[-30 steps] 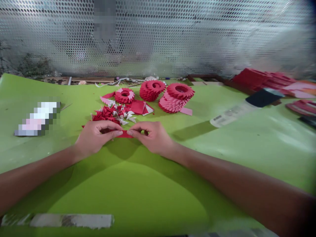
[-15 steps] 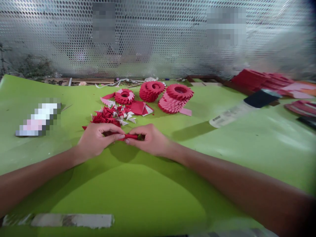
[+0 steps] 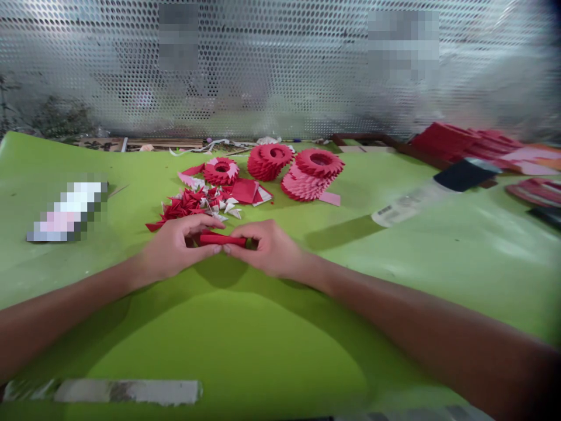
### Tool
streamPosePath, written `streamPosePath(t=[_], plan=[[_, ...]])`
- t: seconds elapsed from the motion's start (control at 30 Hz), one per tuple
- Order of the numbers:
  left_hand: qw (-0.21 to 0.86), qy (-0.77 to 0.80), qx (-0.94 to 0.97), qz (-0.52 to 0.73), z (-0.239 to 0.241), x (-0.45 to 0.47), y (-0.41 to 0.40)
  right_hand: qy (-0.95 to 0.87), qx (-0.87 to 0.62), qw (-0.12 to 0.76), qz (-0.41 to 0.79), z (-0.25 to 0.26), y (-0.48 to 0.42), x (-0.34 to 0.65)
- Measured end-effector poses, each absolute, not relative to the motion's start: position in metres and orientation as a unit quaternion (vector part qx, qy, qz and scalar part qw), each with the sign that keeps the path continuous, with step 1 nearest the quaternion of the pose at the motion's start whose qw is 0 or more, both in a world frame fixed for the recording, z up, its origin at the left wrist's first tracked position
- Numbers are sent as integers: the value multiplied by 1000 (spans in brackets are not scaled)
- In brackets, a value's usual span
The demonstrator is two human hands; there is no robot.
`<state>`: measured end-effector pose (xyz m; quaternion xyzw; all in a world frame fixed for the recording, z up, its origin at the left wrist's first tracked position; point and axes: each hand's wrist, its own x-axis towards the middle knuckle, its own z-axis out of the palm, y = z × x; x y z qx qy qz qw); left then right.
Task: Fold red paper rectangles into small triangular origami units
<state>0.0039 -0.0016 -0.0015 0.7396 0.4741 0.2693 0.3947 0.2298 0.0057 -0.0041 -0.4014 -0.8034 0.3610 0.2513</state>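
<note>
Between my hands is a red folded strip of paper [image 3: 222, 240], held a little above the table. My left hand [image 3: 177, 245] has its thumb under the strip's near edge and its fingers curved over the far side. My right hand [image 3: 269, 245] pinches the strip's right end between thumb and fingers. Just beyond my left hand lies a pile of red and white folded paper pieces [image 3: 188, 204]. Behind it are a small red and pink paper ring [image 3: 221, 171] and a stack of flat red paper [image 3: 245, 190].
Red ring stacks [image 3: 268, 162] and a pink-and-red one [image 3: 311, 175] stand at the back. A glue bottle [image 3: 407, 202] lies to the right, near bundles of red paper [image 3: 451, 140]. A blurred-out phone-like object [image 3: 68, 213] is at left. A perforated metal screen [image 3: 280, 70] rises behind.
My left fingers have lifted off the top of the strip and opened out, so more of the red paper shows. My right hand stays almost still.
</note>
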Motion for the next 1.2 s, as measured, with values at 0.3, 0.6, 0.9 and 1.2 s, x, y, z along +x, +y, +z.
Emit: streamPosePath(t=[0.3,0.6,0.9,1.2], plan=[[336,485,759,274,5,6,-3,-788,-421,241,380,-3,7,230],[366,519,713,296,13,-4,1,-777,-433,273,367,-4,14,238],[359,483,768,219,5,4,-2,-793,-410,255,372,-3,8,232],[366,498,756,215,3,9,-7,-814,-396,239,353,-2,7,231]])
